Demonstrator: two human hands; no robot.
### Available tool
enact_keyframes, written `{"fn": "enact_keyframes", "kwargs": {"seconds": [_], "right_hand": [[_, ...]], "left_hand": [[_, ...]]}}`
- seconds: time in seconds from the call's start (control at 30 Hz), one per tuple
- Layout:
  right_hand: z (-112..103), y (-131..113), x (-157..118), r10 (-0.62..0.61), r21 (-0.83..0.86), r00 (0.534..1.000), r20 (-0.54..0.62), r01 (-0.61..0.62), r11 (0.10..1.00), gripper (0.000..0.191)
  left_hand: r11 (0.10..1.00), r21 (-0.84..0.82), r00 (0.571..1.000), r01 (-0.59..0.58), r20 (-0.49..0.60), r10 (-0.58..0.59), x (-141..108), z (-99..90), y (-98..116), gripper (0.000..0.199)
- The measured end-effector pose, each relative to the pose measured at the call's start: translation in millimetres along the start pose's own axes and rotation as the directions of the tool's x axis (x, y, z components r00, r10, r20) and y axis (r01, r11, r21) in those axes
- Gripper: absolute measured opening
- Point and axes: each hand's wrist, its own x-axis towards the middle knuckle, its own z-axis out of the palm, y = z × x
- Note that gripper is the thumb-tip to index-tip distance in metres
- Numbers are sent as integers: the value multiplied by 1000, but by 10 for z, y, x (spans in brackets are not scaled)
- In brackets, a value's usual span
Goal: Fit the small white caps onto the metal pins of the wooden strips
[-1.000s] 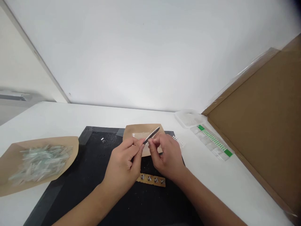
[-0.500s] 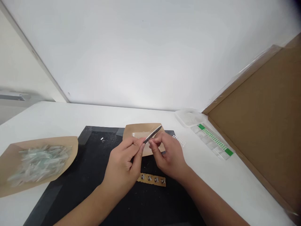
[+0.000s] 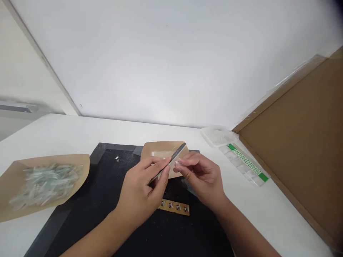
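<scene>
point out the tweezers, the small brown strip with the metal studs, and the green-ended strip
tweezers [image 3: 177, 155]: head view, on the dark shaft above the left hand's fingers.
brown strip with studs [image 3: 174, 207]: head view, mid-strip between the studs.
green-ended strip [image 3: 245, 162]: head view, on its dotted middle.

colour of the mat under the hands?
Black; the mat lies on the white table, clearest in the head view.

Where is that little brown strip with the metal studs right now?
In the head view, the brown strip lies flat on the black mat, near the middle, just below and between the left hand and right hand.
</scene>
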Motion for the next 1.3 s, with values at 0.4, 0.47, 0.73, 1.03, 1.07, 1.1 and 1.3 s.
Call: {"fn": "enact_keyframes", "kwargs": {"seconds": [0.4,0.47,0.73,1.03,1.07,1.1,1.3], "right_hand": [[-33,-58,-18,16,-170,1000,-11,-18,985,11],[-37,-60,-26,55,-165,998,1,-54,985,13],[-9,-72,-32,53,-270,998,-44,-63,961,12],[61,-2,-41,-230,-508,973,-16,190,840,15],[67,9,-38,-236,-506,972,-10,198,839,16],[71,17,-35,-239,-503,971,4,209,839,18],[64,27,0,-258,-533,962,89,265,803,24]], "left_hand": [[996,81,999,-31,-39,35,-8,-4,-6,28],[996,82,999,-31,-32,33,-16,2,-22,27],[999,5,998,-45,39,45,26,-21,12,27],[999,-47,999,-3,53,5,-9,-9,10,24],[999,-47,999,7,54,-4,-9,-9,4,22],[999,-46,998,17,57,-14,-8,-10,-1,20],[998,-47,997,31,75,-27,-13,-21,-14,20]]}}
